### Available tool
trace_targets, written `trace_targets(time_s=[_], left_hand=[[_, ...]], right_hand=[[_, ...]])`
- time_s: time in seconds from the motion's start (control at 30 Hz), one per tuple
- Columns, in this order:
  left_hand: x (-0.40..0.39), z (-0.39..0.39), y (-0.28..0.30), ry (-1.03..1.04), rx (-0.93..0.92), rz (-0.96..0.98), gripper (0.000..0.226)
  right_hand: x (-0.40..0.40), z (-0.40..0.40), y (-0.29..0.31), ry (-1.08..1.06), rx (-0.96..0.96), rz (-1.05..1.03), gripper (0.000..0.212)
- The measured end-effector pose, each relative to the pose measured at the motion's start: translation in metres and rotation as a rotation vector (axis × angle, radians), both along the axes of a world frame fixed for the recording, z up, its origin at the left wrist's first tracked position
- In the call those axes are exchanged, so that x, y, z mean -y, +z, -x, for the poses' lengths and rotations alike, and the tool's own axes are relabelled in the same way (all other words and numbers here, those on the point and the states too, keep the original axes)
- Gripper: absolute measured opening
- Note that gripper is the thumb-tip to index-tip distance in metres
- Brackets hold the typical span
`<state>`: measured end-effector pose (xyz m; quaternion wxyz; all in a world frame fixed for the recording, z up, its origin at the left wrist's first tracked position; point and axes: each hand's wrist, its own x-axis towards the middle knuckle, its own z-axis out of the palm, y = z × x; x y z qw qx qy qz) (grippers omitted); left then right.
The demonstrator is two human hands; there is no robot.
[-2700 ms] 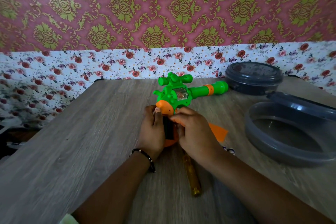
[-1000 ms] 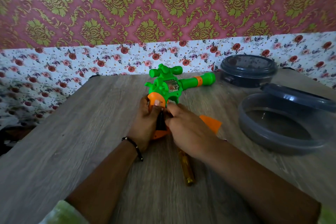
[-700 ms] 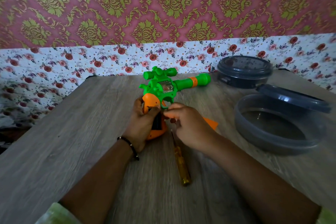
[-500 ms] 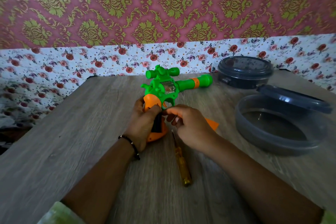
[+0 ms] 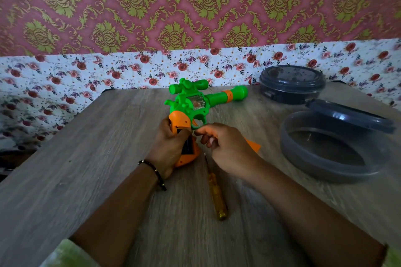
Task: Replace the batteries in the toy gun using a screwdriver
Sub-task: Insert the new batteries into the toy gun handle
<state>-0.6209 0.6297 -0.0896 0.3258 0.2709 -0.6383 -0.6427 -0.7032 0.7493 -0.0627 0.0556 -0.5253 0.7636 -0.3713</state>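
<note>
I hold the gun (image 5: pixel 191 106) by its orange grip on the table (image 5: pixel 86 158). My left hand (image 5: pixel 171 147) wraps around the grip, fingers curled tight on it. The battery slot faces up and looks dark and open. My right hand (image 5: pixel 225 147) sits just beside the slot with fingers bent, thumb and finger tip close together near the trigger. I cannot tell if they pinch a battery. The orange cover (image 5: pixel 252 145) peeks out from under that hand. The screwdriver (image 5: pixel 216 193) lies by my wrist. I think I should keep the grip steady and flat, then push each battery in the right way round.
</note>
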Motion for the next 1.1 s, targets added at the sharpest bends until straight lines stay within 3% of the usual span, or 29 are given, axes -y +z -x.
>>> trace_targets(time_s=[0.1,0.23,0.33,0.5,0.63,0.73,0.83,0.93,1.03,1.1], left_hand=[[0.000,0.000,-0.001,-0.011,-0.008,-0.005,0.038],[0.001,0.001,-0.002,-0.026,-0.034,-0.023,0.040],[-0.002,0.001,-0.001,-0.020,-0.043,-0.024,0.029],[-0.004,-0.002,0.003,-0.051,-0.057,-0.196,0.049],[-0.002,-0.002,0.001,-0.086,-0.062,-0.207,0.072],[-0.002,-0.002,0.001,-0.136,-0.090,-0.200,0.082],[-0.004,-0.004,0.002,-0.180,-0.111,-0.186,0.080],[-0.009,-0.004,0.006,-0.167,-0.125,-0.175,0.070],[-0.010,-0.002,0.006,-0.204,-0.141,-0.201,0.075],[-0.011,-0.003,0.006,-0.245,-0.150,-0.223,0.077]], right_hand=[[-0.005,0.006,0.007,-0.008,-0.034,0.005,0.045],[-0.025,0.018,0.034,-0.076,-0.099,0.032,0.024],[-0.049,0.029,0.055,-0.033,-0.145,-0.249,0.003],[-0.067,0.021,0.065,-0.050,-0.186,-0.878,0.045],[-0.067,0.014,0.067,-0.054,-0.201,-1.007,0.063],[-0.065,0.012,0.066,-0.007,-0.206,-1.003,0.043],[-0.066,0.010,0.066,0.016,-0.217,-0.949,0.041],[-0.060,0.011,0.060,0.034,-0.259,-0.702,0.046],[-0.041,0.000,0.048,0.129,-0.174,-0.347,0.048],[-0.028,-0.008,0.037,0.141,-0.183,-0.215,0.049]])
